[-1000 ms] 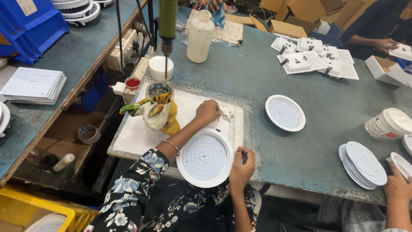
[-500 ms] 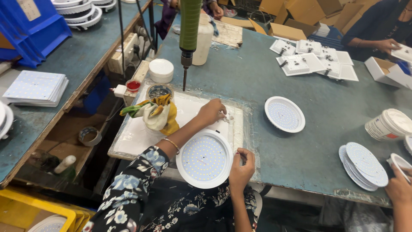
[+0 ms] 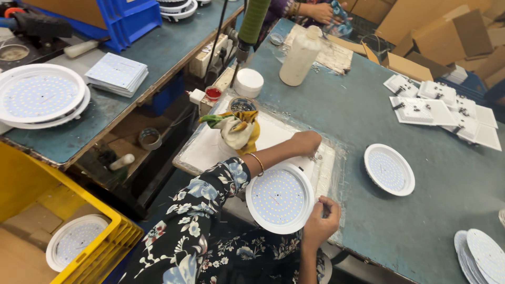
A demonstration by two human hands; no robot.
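Note:
A round white LED panel [image 3: 279,197] with a grid of small diodes lies at the near edge of the blue-green table [image 3: 368,121], partly on a white board [image 3: 210,150]. My right hand [image 3: 321,223] grips its right rim. My left hand [image 3: 306,143], with a bangle on the wrist and a floral sleeve, rests on the board just beyond the panel. Its fingers curl down over a few small screws [image 3: 317,156], and what they pinch is hidden.
A green-handled power screwdriver [image 3: 251,23] hangs above the board. Near it are a small tin [image 3: 242,104], a white tub [image 3: 248,82], a bundled cloth [image 3: 234,129] and a white bottle [image 3: 299,55]. Another round panel [image 3: 389,169] and square panels [image 3: 442,108] lie right. A yellow crate [image 3: 94,247] stands lower left.
The view has shifted and drawn closer, and the hanging screwdriver has swung to the right. My hands have stayed almost where they were on the panel and the board.

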